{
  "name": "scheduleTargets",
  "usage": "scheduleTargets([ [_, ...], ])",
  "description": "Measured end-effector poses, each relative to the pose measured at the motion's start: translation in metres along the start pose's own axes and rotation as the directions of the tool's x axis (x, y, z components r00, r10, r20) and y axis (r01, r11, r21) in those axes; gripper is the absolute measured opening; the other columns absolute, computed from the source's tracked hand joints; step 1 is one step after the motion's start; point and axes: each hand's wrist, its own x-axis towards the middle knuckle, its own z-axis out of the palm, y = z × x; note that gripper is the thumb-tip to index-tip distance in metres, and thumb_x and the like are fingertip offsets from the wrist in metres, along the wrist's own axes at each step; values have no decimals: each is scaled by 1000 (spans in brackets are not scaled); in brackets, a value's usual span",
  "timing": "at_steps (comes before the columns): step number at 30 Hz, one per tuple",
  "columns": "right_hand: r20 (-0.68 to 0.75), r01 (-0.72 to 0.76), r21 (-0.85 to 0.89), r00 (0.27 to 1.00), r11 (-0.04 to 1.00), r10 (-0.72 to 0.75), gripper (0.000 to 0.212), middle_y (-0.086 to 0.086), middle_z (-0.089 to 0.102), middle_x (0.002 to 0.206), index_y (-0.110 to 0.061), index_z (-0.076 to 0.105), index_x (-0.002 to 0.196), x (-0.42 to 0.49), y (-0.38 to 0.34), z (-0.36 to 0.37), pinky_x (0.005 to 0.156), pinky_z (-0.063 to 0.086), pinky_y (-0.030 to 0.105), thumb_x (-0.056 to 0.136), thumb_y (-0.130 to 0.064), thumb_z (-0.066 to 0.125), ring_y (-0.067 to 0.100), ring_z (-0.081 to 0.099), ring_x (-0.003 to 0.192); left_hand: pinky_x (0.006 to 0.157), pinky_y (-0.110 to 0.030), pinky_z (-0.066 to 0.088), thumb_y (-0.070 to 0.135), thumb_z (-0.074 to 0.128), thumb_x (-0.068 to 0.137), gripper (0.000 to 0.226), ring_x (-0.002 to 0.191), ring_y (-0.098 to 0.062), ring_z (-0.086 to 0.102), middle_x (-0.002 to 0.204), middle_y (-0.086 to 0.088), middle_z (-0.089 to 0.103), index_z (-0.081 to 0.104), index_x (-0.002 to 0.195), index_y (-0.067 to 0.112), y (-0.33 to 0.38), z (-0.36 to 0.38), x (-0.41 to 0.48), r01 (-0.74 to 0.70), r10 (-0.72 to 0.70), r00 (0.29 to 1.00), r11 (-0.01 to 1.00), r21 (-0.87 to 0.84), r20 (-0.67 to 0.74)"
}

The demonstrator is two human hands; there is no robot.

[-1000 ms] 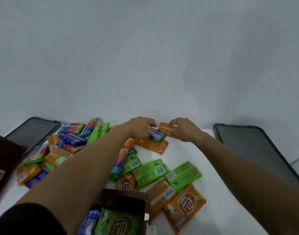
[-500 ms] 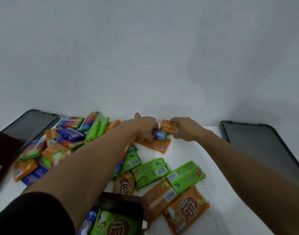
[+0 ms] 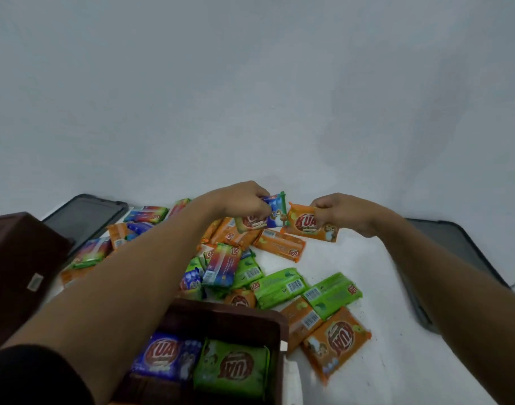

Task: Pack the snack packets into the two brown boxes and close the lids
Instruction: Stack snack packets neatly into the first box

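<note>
A left dark panel (image 3: 86, 214) and right dark panel (image 3: 461, 238) flank the white table (image 3: 382, 273).

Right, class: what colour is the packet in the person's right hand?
Orange, with a red logo. The packet, pinched by the right hand, shows best in the head view.

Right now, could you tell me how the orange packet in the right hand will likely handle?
Probably light: the right hand pinches the orange packet by one edge. It hangs flat without drooping, so likely fairly stiff. Its glossy wrapper may be slippery.
</note>
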Motion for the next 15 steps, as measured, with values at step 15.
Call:
scheduleTargets([
  [15, 156, 31, 94, 987, 995, -46, 26, 13, 77, 102, -5, 67, 114, -93, -93, 96, 63, 57, 24, 93, -21, 70, 19, 72, 81, 73, -31, 54, 13, 68, 78, 25, 76, -15, 68, 87, -11, 75, 75, 98, 0, -29, -34, -149, -14, 60, 975, 977, -211, 214],
])
